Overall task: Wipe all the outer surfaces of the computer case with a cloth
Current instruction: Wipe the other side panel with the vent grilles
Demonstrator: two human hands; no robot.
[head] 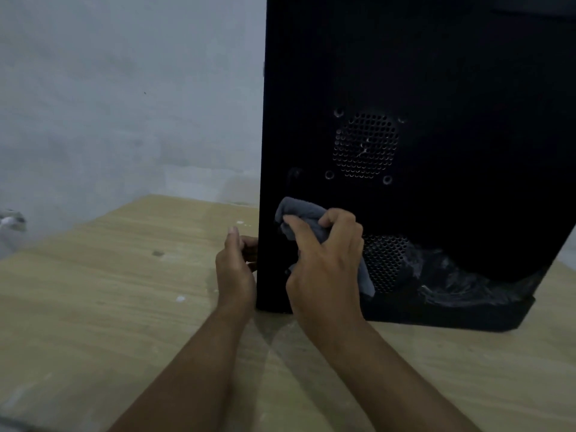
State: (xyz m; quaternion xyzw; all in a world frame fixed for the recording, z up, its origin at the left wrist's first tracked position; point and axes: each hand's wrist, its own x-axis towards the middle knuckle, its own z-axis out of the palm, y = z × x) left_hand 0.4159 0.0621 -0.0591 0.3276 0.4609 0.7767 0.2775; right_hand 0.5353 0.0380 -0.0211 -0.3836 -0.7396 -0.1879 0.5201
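Note:
A tall black computer case stands upright on a wooden table, its side panel with two round perforated vents facing me. My right hand grips a crumpled grey cloth and presses it against the lower left part of that panel, beside the lower vent. My left hand holds the case's lower left edge, its fingers curled round the corner and partly hidden behind it. Dusty smears show at the panel's lower right.
A pale grey wall rises right behind the table and the case. A small blurred pale object lies at the far left edge. Bare wood stretches to the left of the case and in front of it.

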